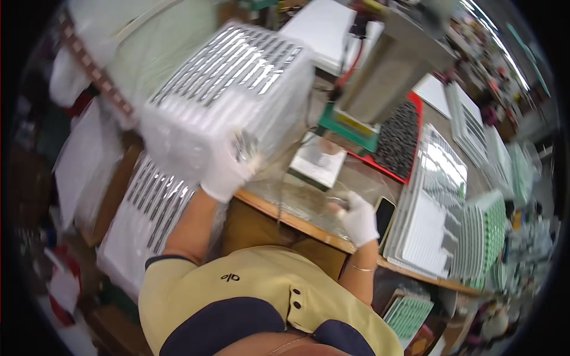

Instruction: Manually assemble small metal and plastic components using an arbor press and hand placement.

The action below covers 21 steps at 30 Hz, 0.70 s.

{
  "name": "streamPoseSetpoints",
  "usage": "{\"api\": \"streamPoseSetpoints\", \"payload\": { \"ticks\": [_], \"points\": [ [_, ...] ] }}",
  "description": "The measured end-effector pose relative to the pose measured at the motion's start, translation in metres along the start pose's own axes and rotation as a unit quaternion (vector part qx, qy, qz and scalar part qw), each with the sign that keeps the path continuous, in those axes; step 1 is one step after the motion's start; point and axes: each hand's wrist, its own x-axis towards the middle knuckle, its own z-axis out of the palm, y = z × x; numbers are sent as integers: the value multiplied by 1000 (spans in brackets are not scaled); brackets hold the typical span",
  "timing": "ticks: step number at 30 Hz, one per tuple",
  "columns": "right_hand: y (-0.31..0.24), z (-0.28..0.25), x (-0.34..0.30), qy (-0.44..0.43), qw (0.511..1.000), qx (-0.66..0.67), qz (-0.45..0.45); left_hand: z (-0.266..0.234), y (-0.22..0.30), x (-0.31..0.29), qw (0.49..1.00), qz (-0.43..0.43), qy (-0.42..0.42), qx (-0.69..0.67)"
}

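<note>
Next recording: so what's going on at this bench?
Someone sits at a worktable. Their gloved left hand is against a plastic-wrapped stack of trays, with something shiny, too blurred to name, at it. The gloved right hand is between a white block and a phone.

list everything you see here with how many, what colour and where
plastic-wrapped slotted stacks: two, white with silvery stripes, left
shiny bits: count unclear, silvery, at left fingers
upright metal press: one, grey and green, top centre
square block: one, white, before press
shallow tray: one, red, beside press
small pieces: many, dark, in tray
phone: one, black, by right hand
striped panels: several, white and silvery, right
wooden-edged worktable: one, greyish, centre
shirt: one, yellow and navy, bottom
gloved left hand: one, white, at upper stack
gloved right hand: one, white, over worktable
</note>
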Motion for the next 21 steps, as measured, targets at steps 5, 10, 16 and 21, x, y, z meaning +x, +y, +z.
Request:
{"api": "streamPoseSetpoints", "payload": {
  "ticks": [5,10,16,21],
  "points": [
    [45,2,7,61,997,-32,39,-104,-80,26,917,-199,320,133],
    [72,-27,4,149,979,-92,107,-208,-183,41,833,-294,92,459],
    [100,-47,56,198,946,-171,190,-239,-241,35,863,-275,10,424],
    [111,-49,108,178,925,-265,205,-224,-227,41,868,-294,32,398]
  ]
}}
